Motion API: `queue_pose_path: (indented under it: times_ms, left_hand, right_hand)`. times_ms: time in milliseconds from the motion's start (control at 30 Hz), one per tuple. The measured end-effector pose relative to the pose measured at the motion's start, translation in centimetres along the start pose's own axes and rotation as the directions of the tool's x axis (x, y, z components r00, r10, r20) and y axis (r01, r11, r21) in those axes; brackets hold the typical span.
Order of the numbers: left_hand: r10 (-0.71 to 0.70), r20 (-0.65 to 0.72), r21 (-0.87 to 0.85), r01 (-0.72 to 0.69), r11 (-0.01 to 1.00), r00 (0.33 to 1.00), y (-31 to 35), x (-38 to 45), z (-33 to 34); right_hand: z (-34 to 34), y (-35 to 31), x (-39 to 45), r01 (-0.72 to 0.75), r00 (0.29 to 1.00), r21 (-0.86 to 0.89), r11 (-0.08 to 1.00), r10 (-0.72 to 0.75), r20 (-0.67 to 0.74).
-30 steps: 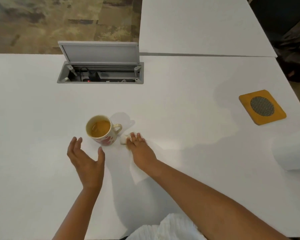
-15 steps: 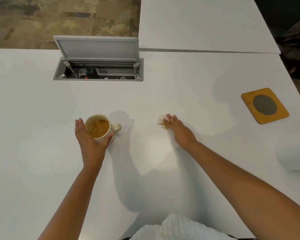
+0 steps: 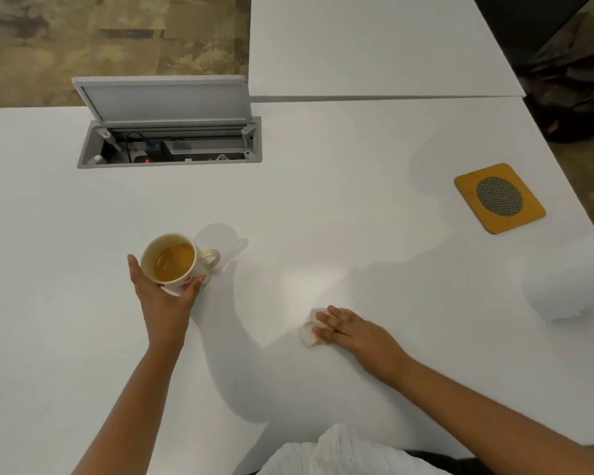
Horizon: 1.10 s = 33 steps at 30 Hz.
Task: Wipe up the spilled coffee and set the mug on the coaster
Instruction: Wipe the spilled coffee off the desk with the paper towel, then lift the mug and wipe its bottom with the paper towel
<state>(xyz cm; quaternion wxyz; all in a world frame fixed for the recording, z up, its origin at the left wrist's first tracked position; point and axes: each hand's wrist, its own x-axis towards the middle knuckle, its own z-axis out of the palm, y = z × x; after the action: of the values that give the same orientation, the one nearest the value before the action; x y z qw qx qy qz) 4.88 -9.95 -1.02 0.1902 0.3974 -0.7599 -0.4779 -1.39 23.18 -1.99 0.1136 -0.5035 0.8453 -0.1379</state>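
Wiping under way on the white desk [image 3: 83, 337]: right hand [image 3: 354, 332] pressing a crumpled tissue [image 3: 307, 332] flat, left hand [image 3: 162, 296] cupping the coffee mug [image 3: 174, 262]. Probably next: carrying it level to the yellow coaster [image 3: 499, 198], well apart.

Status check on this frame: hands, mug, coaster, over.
Left hand grips mug, coffee inside. Right hand presses tissue wad flat on table. Coaster empty, far right. Path clear.
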Motion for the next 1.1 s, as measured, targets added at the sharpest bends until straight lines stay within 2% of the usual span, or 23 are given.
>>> queue_pose_path:
  times_ms: [33,100,200,267,333,400,500,533,600,667,800,867,900,967,1033,1100]
  left_hand:
    - [-0.014,0.011,-0.013,0.015,1.000,1.000,-0.4,-0.3,-0.1]
    - [-0.055,0.034,-0.013,0.055,0.998,0.998,-1.6,-1.3,-0.1]
    - [-0.117,0.059,0.088,0.112,0.990,0.991,-3.6,-3.2,-0.2]
    - [-0.116,0.073,0.164,0.102,0.981,0.991,-4.4,-4.0,-0.3]
    - [-0.079,0.101,0.238,0.053,0.970,0.992,-4.7,-4.1,-0.1]
    - [-0.052,0.120,0.289,0.015,0.957,0.991,-4.8,-4.1,0.0]
    - [-0.043,0.107,0.286,0.011,0.958,0.993,-4.8,-4.2,-0.1]
    - [-0.048,0.103,0.276,0.018,0.961,0.993,-4.8,-4.2,-0.2]
    - [-0.050,0.102,0.266,0.021,0.964,0.994,-4.9,-4.2,-0.2]
    - [-0.049,0.099,0.257,0.022,0.966,0.994,-4.9,-4.0,-0.3]
    - [-0.102,0.076,0.150,0.090,0.985,0.992,-4.2,-3.6,-0.5]
    - [-0.121,0.062,0.061,0.117,0.991,0.991,-3.4,-3.3,-0.7]
    - [-0.112,0.057,0.030,0.110,0.993,0.992,-2.9,-3.0,-0.8]
    - [-0.078,0.047,-0.016,0.079,0.997,0.996,-1.7,-2.2,-1.1]
    - [-0.059,0.032,-0.071,0.061,0.996,0.998,-0.4,-1.2,-1.2]
    - [-0.050,0.030,-0.115,0.053,0.992,0.998,0.7,-0.2,-1.1]
  right_hand:
    - [-0.7,1.6,-0.3,-0.124,0.992,0.079,0.989,0.126,-0.015]
    - [-2.0,5.0,-0.8,-0.375,0.916,0.187,0.908,0.394,-0.076]
    - [-3.7,7.9,-1.5,-0.646,0.732,0.195,0.738,0.671,-0.117]
    - [-4.0,8.0,-1.7,-0.747,0.638,0.100,0.657,0.751,-0.167]
    - [-3.6,7.0,-1.3,-0.784,0.614,-0.028,0.620,0.769,-0.177]
    - [-3.1,5.7,-0.9,-0.820,0.560,0.044,0.570,0.817,-0.137]
    - [-2.9,4.1,0.5,-0.882,0.415,0.213,0.419,0.907,-0.068]
    - [-2.9,3.6,1.0,-0.885,0.403,0.244,0.397,0.915,-0.028]
    - [-2.9,2.4,1.9,-0.876,0.419,0.279,0.393,0.907,0.040]
    - [-2.5,0.6,3.0,-0.859,0.471,0.275,0.433,0.877,0.092]
    - [-0.8,-4.3,6.5,-0.769,0.629,0.271,0.579,0.761,0.159]
    - [-0.1,-6.2,8.5,-0.702,0.703,0.406,0.585,0.660,0.264]
    - [0.0,-6.9,9.5,-0.672,0.725,0.529,0.518,0.607,0.325]
    - [-0.2,-7.8,11.0,-0.602,0.737,0.759,0.249,0.539,0.408]
    - [-0.4,-8.0,12.1,-0.507,0.713,0.862,0.012,0.567,0.412]
    - [-0.9,-7.6,12.3,-0.410,0.696,0.894,-0.184,0.570,0.436]
